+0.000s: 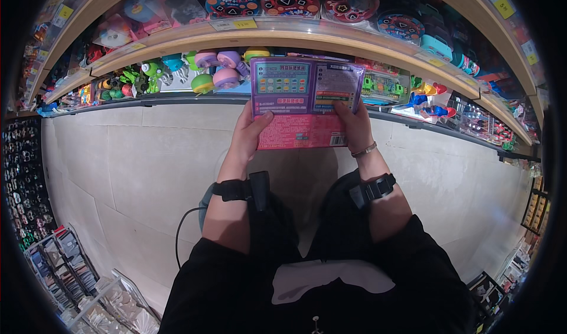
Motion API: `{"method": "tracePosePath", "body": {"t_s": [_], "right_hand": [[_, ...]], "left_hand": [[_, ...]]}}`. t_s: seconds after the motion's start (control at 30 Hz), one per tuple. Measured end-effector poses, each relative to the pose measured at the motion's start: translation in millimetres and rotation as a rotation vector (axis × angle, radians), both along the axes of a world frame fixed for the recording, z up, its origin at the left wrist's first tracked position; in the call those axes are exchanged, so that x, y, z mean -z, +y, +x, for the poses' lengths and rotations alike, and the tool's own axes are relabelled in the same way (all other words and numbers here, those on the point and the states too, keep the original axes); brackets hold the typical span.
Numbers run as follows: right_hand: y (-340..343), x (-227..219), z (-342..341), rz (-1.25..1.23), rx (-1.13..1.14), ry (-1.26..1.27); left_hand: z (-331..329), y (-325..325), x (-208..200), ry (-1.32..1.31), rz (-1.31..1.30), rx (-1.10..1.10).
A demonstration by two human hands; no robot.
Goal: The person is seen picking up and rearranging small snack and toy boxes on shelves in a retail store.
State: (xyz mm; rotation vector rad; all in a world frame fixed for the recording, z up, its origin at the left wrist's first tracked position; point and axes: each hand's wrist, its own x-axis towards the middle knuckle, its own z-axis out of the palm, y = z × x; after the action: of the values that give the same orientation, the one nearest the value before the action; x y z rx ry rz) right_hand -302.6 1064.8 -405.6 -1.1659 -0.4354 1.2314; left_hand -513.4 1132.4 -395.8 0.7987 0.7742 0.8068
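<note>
Between both hands I hold a flat purple and pink toy package (298, 124), its printed side with a barcode facing up. My left hand (248, 132) grips its left edge, thumb on the front and fingers behind. On the opposite edge my right hand (356, 127) holds it the same way, its thumb lying across the print. The fingers under the package are hidden. Beyond the package's far edge is the lower shelf with toys, among them purple and pink round-headed ones (225, 77) and a boxed green toy (384, 87).
A wooden-edged shelf (236, 37) curves across in front, bearing round game tins (290, 2) and price tags. Green figures (152, 71) stand lower left; blue and red toys (434, 105) lie lower right. Wire racks (112, 301) stand behind on the left. Pale tiles (142, 157) cover the floor.
</note>
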Motion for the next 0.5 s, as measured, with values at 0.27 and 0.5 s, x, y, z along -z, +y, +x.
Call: {"method": "tracePosePath", "body": {"t_s": [0.27,0.5], "right_hand": [[-0.2,-0.5,-1.5,0.022,-0.007,0.025],[1.3,-1.8,-1.7,-0.056,-0.028,0.083]], "left_hand": [[-0.7,-0.6,-0.3,0.008,0.006,0.005],[-1.4,-0.5,0.0,0.008,-0.018,0.010]]}}
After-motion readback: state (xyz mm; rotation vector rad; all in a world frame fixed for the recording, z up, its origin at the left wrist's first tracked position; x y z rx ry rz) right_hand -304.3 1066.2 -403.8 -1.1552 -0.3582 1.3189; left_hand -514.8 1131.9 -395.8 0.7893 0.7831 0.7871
